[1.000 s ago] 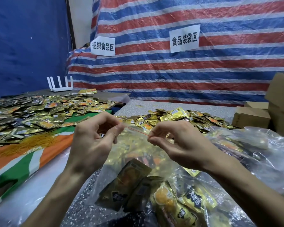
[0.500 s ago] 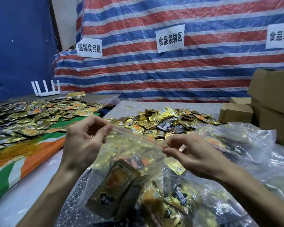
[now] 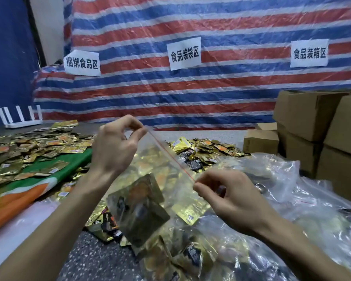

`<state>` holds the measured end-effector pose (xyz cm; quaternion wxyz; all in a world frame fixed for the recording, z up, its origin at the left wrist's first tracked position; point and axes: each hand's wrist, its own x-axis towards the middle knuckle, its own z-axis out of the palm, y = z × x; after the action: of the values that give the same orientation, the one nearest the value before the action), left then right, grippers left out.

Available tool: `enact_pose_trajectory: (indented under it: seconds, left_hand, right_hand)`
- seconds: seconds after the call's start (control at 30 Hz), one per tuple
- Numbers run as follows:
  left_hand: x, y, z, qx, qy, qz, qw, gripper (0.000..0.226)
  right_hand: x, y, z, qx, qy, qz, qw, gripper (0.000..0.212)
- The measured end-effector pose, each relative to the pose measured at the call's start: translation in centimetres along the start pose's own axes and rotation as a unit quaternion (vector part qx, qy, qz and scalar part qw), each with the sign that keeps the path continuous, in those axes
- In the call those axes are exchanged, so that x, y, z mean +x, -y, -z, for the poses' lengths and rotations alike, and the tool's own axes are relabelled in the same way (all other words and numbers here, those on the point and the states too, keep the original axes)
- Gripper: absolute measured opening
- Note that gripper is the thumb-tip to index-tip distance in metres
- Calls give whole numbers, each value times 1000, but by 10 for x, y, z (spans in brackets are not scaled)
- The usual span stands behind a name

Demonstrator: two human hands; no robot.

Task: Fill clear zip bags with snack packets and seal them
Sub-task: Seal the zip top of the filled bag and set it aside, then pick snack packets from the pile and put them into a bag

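1. Backdrop: a red, white and blue striped tarp (image 3: 190,94) covers the wall facing you.
2. Work surface: a grey speckled table (image 3: 85,256) lies below your arms. A green, white and orange cloth (image 3: 24,191) covers its left part.
3. Stock on the right: stacked cardboard boxes (image 3: 312,122) stand at the far right. A heap of clear bags (image 3: 302,203) lies in front of them.
4. Loose stock: one spread of gold snack packets (image 3: 28,151) lies on the cloth at the left. A second pile (image 3: 207,153) sits at the centre, behind your hands.
5. Work item: the clear zip bag (image 3: 150,179) hangs above the table between your hands, tilted, with its left end higher. Snack packets (image 3: 138,207) fill its lower part.
6. Left hand (image 3: 114,151): thumb and forefinger pinch the upper left end of the bag's top edge.
7. Right hand (image 3: 231,195): the fingertips pinch the lower right end of the same edge.
8. Red zip strip (image 3: 170,155): it runs taut and diagonal from one pinch to the other. Whether it is pressed closed along its length cannot be told.
9. Three white paper signs (image 3: 184,53) are fixed to the tarp.
10. A white router (image 3: 20,116) stands at the far left.
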<state>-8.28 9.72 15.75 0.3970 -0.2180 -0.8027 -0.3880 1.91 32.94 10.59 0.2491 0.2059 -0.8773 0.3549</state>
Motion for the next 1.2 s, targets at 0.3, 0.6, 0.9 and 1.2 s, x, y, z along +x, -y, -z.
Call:
enact_pose_trajectory:
  seconds: [0.3, 0.6, 0.9, 1.2]
  left_hand:
    - [81, -101, -146, -128, 43, -69, 988, 11]
    - [2, -102, -232, -189, 465, -83, 861, 36]
    - [-55, 29, -115, -165, 317, 87, 930, 11]
    - [-131, 126, 3, 85, 165, 273, 944, 8]
  right_hand:
    - [35, -20, 44, 14, -140, -116, 983, 24]
    - [8, -91, 51, -82, -66, -355, 929, 10]
    - [31, -34, 34, -259, -19, -289, 921, 62]
    - [58, 3, -72, -33, 117, -169, 978, 47]
